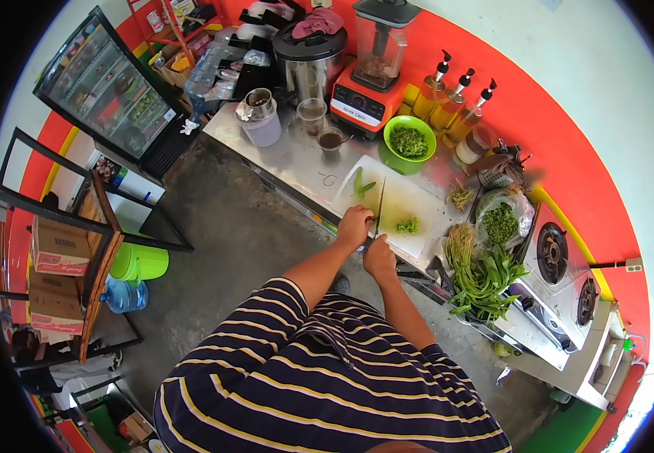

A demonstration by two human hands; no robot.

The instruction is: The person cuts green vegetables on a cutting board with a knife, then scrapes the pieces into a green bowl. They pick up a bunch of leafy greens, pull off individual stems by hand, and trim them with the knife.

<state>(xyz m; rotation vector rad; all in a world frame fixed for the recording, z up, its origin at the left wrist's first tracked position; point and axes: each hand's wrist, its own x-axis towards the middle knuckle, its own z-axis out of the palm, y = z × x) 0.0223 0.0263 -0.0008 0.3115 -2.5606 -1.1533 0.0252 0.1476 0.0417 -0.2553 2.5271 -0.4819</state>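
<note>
A white cutting board (417, 200) lies on the steel counter (296, 155). My left hand (354, 226) rests on the board's near left part, fingers curled down just short of some long green stems (363, 186). My right hand (379, 257) is at the board's near edge, closed on a knife (380, 214) whose blade points away across the board, right beside my left hand. A small heap of chopped greens (407, 225) sits on the board to the right of the blade.
A green bowl of chopped greens (409, 140), a blender (376, 64), oil bottles (451, 102), cups and a steel pot (310, 60) line the back of the counter. A bundle of leafy greens (481, 275) and a gas stove (561, 272) are to the right. A glass-door fridge (108, 90) and shelves stand at left.
</note>
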